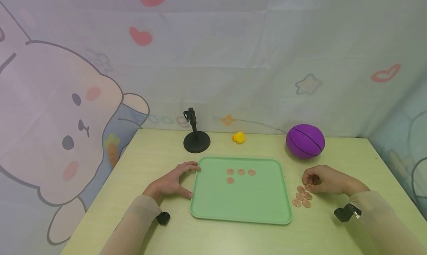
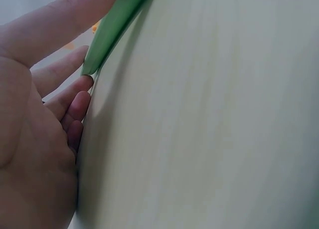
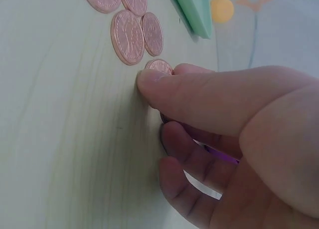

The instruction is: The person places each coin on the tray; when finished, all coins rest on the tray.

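Note:
My left hand [image 1: 171, 181] lies at the left rim of the green tray [image 1: 240, 207], with thumb and fingers spread and fingertips right at the edge. In the left wrist view, the tray's corner [image 2: 97, 54] shows beside my fingers [image 2: 60, 67]. My right hand [image 1: 325, 179] is low over the table, right of the tray. Its thumb and index finger pinch a copper-coloured coin [image 3: 159, 65], partly hidden by the thumb. Several like coins [image 1: 300, 196] lie flat just left of that hand. On the tray are more: three coins [image 1: 241, 172] in a row and one coin [image 1: 230, 180] below the leftmost.
A purple ball [image 1: 305, 141] with black lines sits behind my right hand. At the back of the table stand a black stand [image 1: 197, 142] on a round base and a small yellow toy duck [image 1: 239, 137]. A printed cloth [image 1: 233, 62] hangs behind the table.

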Demonstrator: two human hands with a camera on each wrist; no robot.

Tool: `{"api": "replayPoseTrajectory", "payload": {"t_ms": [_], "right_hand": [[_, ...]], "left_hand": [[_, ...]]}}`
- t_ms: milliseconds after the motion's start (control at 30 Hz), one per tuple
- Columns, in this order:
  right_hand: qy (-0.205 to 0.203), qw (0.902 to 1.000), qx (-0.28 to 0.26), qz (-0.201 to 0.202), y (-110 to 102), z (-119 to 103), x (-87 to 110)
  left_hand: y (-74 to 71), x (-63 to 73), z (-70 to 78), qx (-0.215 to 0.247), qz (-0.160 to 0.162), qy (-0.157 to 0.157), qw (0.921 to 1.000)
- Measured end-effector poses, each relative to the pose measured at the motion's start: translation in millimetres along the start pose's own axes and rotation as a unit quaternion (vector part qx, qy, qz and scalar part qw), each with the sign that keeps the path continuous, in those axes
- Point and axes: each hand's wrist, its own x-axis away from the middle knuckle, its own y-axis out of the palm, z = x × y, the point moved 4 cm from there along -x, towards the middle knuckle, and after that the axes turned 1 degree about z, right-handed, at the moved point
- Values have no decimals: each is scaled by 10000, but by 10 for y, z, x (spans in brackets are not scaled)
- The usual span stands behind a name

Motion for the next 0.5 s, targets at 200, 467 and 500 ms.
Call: {"api": "replayPoseTrajectory", "payload": {"t_ms": [200, 467, 500], "right_hand": [[50, 9999, 107, 64, -10, -25, -5], [155, 9995, 152, 243, -18, -23, -13], [164, 9995, 129, 253, -16, -20, -14]], "left_hand": [[2, -3, -8, -12, -13, 24, 10000], [1, 1, -10, 9, -10, 18, 10000], [0, 2, -11, 4, -9, 21, 10000]]}}
